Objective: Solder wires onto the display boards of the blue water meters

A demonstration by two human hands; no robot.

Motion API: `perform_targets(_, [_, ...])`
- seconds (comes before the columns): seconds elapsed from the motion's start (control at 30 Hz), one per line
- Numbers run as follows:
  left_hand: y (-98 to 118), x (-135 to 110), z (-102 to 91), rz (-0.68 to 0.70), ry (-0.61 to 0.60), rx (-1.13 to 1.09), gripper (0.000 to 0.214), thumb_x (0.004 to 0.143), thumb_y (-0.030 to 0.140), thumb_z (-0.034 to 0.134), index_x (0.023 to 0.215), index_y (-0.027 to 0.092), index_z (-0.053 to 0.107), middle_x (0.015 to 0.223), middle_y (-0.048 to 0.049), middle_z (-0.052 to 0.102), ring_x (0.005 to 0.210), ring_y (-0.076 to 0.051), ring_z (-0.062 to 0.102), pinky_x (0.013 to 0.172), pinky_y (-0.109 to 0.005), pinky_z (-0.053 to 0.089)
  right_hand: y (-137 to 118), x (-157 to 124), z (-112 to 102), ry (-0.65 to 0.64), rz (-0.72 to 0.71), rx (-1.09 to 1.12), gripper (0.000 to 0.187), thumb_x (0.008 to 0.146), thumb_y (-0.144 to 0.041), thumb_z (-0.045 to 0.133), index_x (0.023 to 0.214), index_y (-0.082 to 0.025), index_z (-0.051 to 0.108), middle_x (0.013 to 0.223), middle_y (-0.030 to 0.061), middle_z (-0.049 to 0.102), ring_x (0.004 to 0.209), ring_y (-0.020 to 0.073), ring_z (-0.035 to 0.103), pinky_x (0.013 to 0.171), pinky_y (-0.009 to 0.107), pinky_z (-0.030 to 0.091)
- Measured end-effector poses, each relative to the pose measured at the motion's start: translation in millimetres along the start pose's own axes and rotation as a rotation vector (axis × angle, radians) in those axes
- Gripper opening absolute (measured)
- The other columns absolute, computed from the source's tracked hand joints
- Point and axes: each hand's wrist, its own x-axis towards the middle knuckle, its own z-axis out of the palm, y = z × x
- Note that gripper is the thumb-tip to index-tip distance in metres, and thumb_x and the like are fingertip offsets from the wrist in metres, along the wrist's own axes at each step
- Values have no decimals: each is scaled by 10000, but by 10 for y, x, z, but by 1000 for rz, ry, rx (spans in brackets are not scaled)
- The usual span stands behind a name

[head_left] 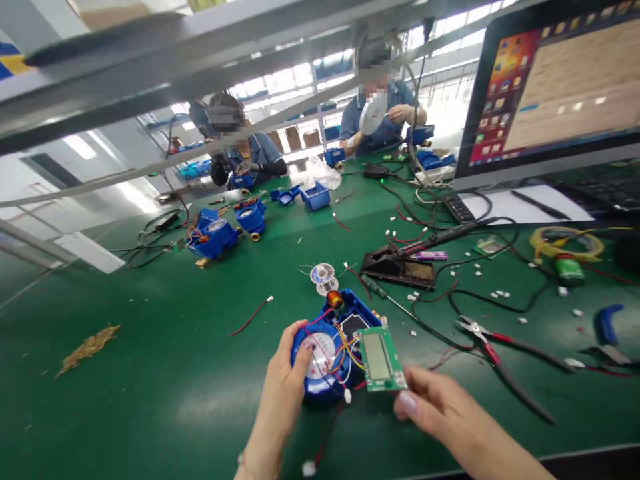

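My left hand [283, 390] grips the left side of a blue water meter body [325, 357], thumb over its white dial. A green circuit board with a grey display [381, 359] hangs off the meter by red, yellow and blue wires. My right hand [435, 403] pinches that board's lower edge. A copper coil [335, 299] sits at the meter's top.
On the green bench lie a solder spool [323, 274], a soldering iron on its stand [400, 267], red-handled pliers [500, 353], loose wires and white connectors. More blue meters [215, 237] stand at the left. A monitor [555, 87] rises at the right. Two people work across the table.
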Motion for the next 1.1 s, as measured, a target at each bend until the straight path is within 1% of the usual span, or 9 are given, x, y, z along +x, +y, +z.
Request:
perform_targets(0.07, [-63,-166,42,6,82,42,382,719,285,658,1091,256,576,958,-53,662,917,-257,620,624,-261,522,-34,-23,58,-46,-8,47,455,818,-629,430,810,-188,540,746,17,534,713,175,492,641,272,381])
perform_targets(0.2, [-120,-314,107,109,203,219,374,758,302,608,1125,244,566,1060,-81,629,1039,-284,573,800,-356,509,-158,112,22,116,-10,-95,424,863,-587,371,771,-195,502,698,2,501,673,164,473,605,269,352])
perform_targets(0.3, [-59,-345,117,348,247,503,403,824,282,503,1222,219,486,1252,-116,508,1188,-290,456,999,-485,356,-256,244,-89,182,-64,-203,403,864,-568,351,752,-203,480,678,-5,491,647,161,455,579,270,331])
perform_targets(0.4, [88,-390,124,691,311,751,361,838,185,469,1196,231,483,1310,-121,426,1243,-289,376,1016,-530,315,-262,375,-197,193,-93,-230,404,857,-554,346,688,-202,447,646,-3,498,622,159,463,571,273,325])
perform_targets(0.5, [248,-440,169,985,278,849,287,805,76,488,1022,248,567,1146,-85,530,1129,-262,465,928,-457,417,-159,481,-258,182,-71,-204,415,860,-551,355,661,-197,444,599,-7,493,582,152,464,559,273,321])
perform_targets(0.57, [326,-458,240,1076,208,808,262,794,40,486,932,242,580,969,-60,588,979,-221,529,822,-375,466,-79,518,-266,165,-52,-163,423,865,-557,364,668,-193,448,593,-10,496,574,146,472,557,268,332])
perform_targets(0.73, [390,-436,572,1150,-53,835,230,779,30,532,947,180,580,742,-25,614,673,-139,518,627,-260,433,-27,516,-261,133,-45,-11,449,878,-580,346,702,-183,460,611,-10,507,594,136,493,574,256,376])
perform_targets(0.9, [364,-356,877,1030,136,1000,119,806,139,527,731,181,610,645,-38,546,650,-185,454,612,-328,335,-87,498,-531,168,-63,91,362,810,-498,546,726,-146,540,624,2,531,610,130,497,592,253,382])
perform_targets(1.1, [266,-218,920,972,167,1076,208,770,231,590,565,201,564,667,-46,515,701,-208,420,628,-336,273,-63,950,-1068,498,-50,295,212,888,-312,531,1001,-133,516,779,-3,531,647,109,523,593,246,452])
